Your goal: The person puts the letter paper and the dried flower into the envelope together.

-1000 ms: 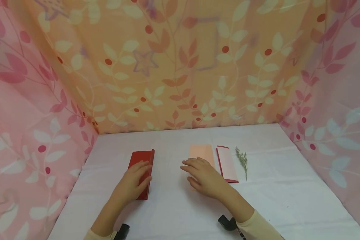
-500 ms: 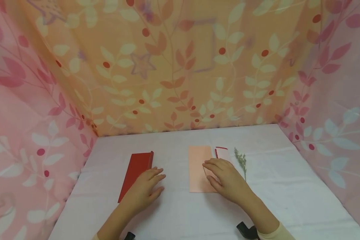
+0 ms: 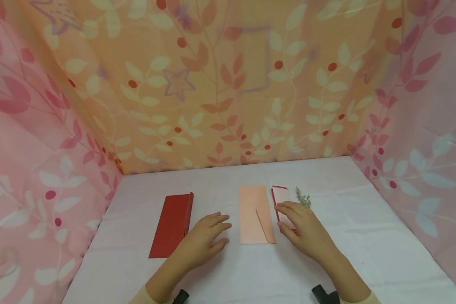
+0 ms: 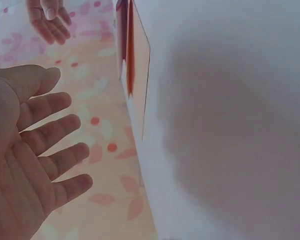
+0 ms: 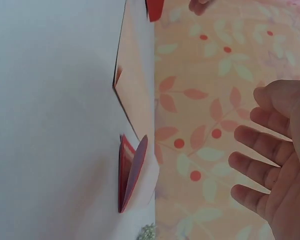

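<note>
Hovering above the white cloth (image 3: 220,278): left hand (image 3: 203,240) and right hand (image 3: 305,230), fingers spread and slightly bent, nothing grasped by either. Left hand sits between red folder (image 3: 169,228) and peach envelope (image 3: 251,215); from the head view its wrist overlaps the folder's near right corner. Right hand is over the near part of the red-edged card (image 3: 282,195), thumb and fingertips about its left edge in that view. Sprig (image 3: 303,197) just right of the card, stem hidden by the hand. Order, left to right: folder well apart from the rest, then envelope, card, sprig near one another, all lying on the cloth.

Cloth lightly creased, soft shadows under the hands. Orange leaf-print backdrop (image 3: 167,101) behind, red dots and a purple star outline on it; pink leaf-print drapes (image 3: 19,160) at both sides. Cream sleeves (image 3: 146,295) and black wrist mounts (image 3: 325,295) at the lower edge.

Right wrist view shows what the head view hides: clear space between fingers and card, and the card folded, a leaf of it raised. Left wrist view gives the left palm facing in.
</note>
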Available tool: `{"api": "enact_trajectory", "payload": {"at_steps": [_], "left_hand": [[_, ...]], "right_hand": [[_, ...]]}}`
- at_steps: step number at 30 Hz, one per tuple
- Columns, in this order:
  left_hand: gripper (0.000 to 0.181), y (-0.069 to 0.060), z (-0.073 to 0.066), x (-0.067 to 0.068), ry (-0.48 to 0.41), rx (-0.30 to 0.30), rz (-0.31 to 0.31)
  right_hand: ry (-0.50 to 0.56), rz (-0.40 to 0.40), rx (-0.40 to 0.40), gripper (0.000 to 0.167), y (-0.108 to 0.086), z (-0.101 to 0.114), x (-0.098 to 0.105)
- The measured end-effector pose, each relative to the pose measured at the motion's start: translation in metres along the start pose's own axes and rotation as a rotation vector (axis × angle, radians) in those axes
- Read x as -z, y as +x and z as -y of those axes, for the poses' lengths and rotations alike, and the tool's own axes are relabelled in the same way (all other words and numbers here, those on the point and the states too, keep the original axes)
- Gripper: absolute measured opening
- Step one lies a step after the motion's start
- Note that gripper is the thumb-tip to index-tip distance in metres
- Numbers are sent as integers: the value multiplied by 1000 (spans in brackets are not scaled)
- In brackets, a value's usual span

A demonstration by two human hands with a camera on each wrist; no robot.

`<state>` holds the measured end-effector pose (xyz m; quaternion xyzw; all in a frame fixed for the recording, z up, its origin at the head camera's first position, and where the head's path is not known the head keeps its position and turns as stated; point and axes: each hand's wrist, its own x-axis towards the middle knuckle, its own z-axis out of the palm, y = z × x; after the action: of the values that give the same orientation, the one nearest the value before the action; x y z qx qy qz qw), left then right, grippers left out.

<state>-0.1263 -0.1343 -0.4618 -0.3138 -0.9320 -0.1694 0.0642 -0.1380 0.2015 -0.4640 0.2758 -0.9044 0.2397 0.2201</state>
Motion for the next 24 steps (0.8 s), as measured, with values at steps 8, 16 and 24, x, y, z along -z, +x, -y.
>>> {"api": "enact_trajectory", "payload": {"at_steps": [8,16,24], "left_hand": [[36,28,-11,-16,-13,-30,75],[36,55,-14,-32,11,-24,136],[44,71,-9,-50,90,-67,142]], "right_hand": [[18,0,-58,46,-6,-14,-6],[39,19,-94,44,-9,-22,-19],[31,36,-136,43,-9,-22,-31]]}}
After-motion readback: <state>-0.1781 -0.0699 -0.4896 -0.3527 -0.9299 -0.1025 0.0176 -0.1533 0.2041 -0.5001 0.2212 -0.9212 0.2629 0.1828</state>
